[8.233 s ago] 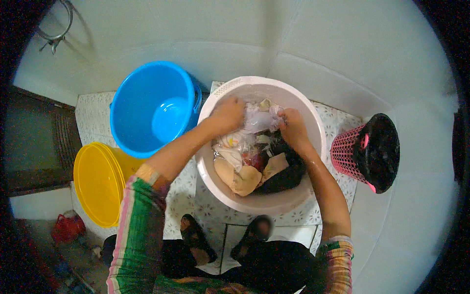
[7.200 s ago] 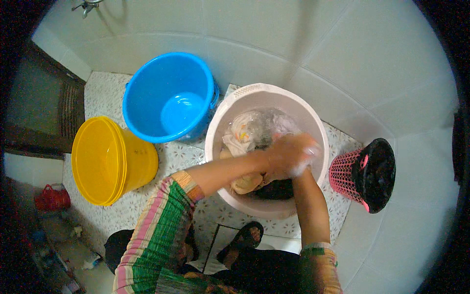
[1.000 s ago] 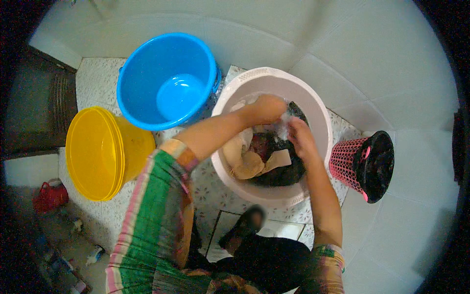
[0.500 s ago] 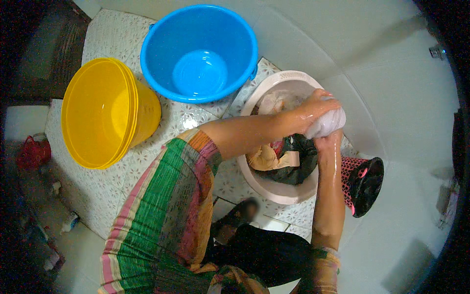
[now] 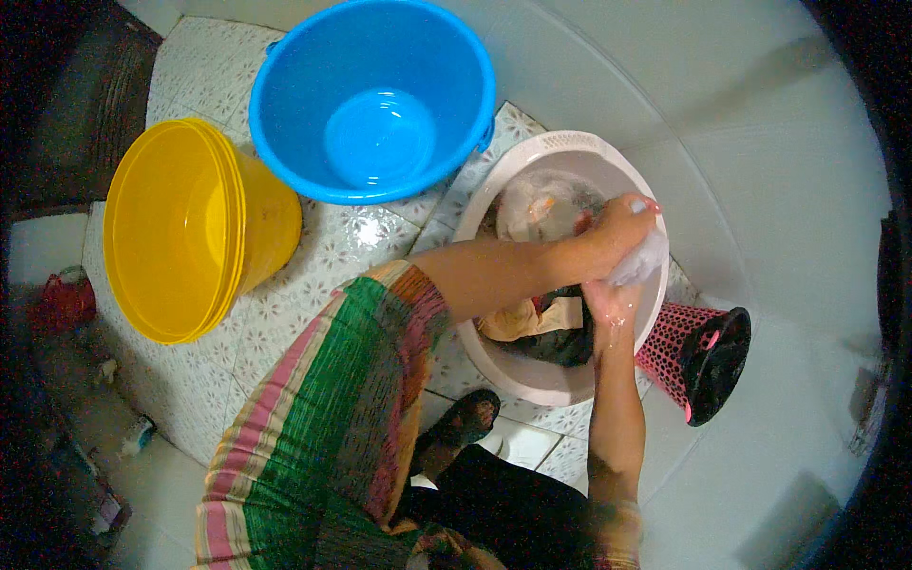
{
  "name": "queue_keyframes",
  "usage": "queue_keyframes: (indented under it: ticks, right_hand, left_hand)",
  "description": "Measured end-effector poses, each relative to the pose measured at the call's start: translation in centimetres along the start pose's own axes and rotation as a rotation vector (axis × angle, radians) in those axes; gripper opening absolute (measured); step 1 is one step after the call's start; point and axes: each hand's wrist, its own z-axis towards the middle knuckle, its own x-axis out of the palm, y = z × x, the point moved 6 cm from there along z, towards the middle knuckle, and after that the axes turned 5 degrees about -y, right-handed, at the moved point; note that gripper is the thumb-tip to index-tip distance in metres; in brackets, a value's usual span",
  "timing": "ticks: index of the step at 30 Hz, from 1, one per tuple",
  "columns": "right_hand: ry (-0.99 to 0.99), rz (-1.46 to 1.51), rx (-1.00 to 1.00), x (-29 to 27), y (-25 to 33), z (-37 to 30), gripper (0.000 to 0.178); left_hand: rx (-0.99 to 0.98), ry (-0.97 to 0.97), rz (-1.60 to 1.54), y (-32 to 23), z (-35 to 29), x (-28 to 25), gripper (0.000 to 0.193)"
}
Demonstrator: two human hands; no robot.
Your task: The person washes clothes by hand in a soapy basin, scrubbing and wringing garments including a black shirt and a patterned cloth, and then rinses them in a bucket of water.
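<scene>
Over the right side of a pale pink basin (image 5: 486, 356), my hands work on a bunched, wet whitish cloth (image 5: 646, 260). My left hand (image 5: 613, 233) reaches across from the left and grips it from above, fingers curled round it. My right hand (image 5: 613, 296) holds it from below, its palm wet with drops of suds; the cloth hides its fingertips. In the basin lie a beige bra-like garment (image 5: 532, 321), dark cloth (image 5: 546, 348) and a pale soaked cloth (image 5: 541, 204) in cloudy water.
A large blue tub (image 5: 294, 104) with a little water stands at the far left of the basin. Stacked yellow buckets (image 5: 271, 223) are left of it. A pink-and-black patterned container (image 5: 670, 351) leans by the right wall (image 5: 807, 237). My sandalled foot (image 5: 461, 427) is below the basin.
Both hands have shifted slightly downward and the cloth is bunched smaller between them. My right hand has turned, showing more palm. The view has moved a little.
</scene>
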Motion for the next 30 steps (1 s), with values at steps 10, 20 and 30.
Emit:
queue_keyframes:
  ticks: [10, 20, 30]
  right_hand:
    - [0.348, -0.648, -0.035, 3.4, -0.8, -4.8, 0.059]
    - [0.567, 0.16, 0.471, 6.7, -4.7, -7.0, 0.046]
    - [0.146, -0.675, 0.049, 0.5, -3.9, -3.9, 0.037]
  left_hand:
    - [0.428, 0.531, 1.049, -4.6, -2.9, -1.5, 0.02]
    - [-0.271, 0.88, -0.082, -6.4, -4.2, -1.5, 0.049]
    - [0.154, 0.461, 0.76, -0.4, -0.7, -2.5, 0.025]
